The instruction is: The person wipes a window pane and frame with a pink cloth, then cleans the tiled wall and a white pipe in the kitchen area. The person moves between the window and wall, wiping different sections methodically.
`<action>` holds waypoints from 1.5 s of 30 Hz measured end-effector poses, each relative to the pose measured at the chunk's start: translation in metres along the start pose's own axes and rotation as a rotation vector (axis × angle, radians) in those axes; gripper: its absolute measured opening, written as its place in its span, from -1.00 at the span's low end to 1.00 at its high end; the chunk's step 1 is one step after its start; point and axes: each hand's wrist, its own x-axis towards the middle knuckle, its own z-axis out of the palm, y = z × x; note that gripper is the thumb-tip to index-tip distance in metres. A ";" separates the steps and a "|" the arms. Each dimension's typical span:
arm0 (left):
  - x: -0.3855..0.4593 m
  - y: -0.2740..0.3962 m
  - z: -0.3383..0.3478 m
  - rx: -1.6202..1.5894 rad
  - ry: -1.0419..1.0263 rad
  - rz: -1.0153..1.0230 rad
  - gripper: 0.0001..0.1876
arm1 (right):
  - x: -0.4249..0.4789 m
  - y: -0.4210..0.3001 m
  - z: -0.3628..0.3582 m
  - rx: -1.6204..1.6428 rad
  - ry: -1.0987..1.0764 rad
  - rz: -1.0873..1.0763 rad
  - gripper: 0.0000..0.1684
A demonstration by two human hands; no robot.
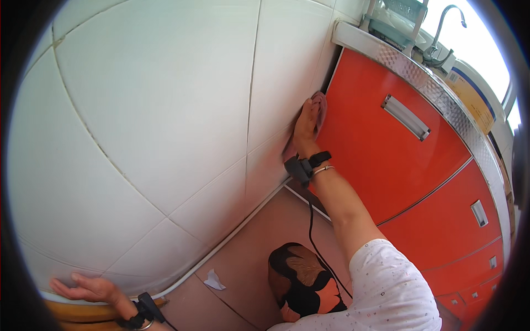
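My right hand [305, 124] presses a folded purple-pink cloth [319, 108] against the white tiled wall [273, 103], in the corner beside the red cabinet door [372, 136]. A black device is strapped on that wrist, with a bracelet beside it and a cable running down. At the lower left, my left hand [87, 289] holds nothing, its fingers apart and slightly curled near the foot of the wall, above a yellow wooden surface [78, 311]. That wrist also carries a black strapped device and a bracelet.
Above the red cabinets runs a counter edge [403, 62] with a faucet [439, 37], a dish rack [389, 29] and a yellow-and-white container [472, 95]. A crumpled white paper scrap [215, 280] lies on the reddish floor tiles [244, 265]. A pale pipe or trim [232, 236] follows the wall's base.
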 end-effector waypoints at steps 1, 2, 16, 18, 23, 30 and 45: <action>0.000 0.002 0.001 0.006 -0.005 -0.001 -0.52 | 0.004 0.015 -0.003 -0.020 0.008 -0.032 -0.30; 0.001 0.002 0.002 -0.021 -0.005 -0.012 -0.53 | 0.009 0.030 -0.009 -0.040 0.017 -0.064 -0.30; -0.006 -0.025 0.002 -0.107 0.029 -0.070 -0.54 | -0.048 0.098 -0.032 -0.092 0.032 0.207 -0.23; -0.005 -0.025 -0.001 -0.061 0.009 -0.043 -0.52 | -0.059 0.110 -0.037 -0.052 0.041 0.325 -0.22; -0.005 -0.022 -0.001 -0.049 -0.008 -0.076 -0.46 | -0.095 0.196 -0.062 0.233 0.167 0.789 -0.30; -0.006 -0.023 -0.005 -0.037 -0.089 -0.112 -0.40 | -0.127 0.207 -0.079 0.391 0.004 0.993 -0.78; -0.010 -0.021 0.000 0.052 -0.012 0.064 -0.46 | -0.079 0.040 -0.105 0.033 -0.590 0.559 -0.86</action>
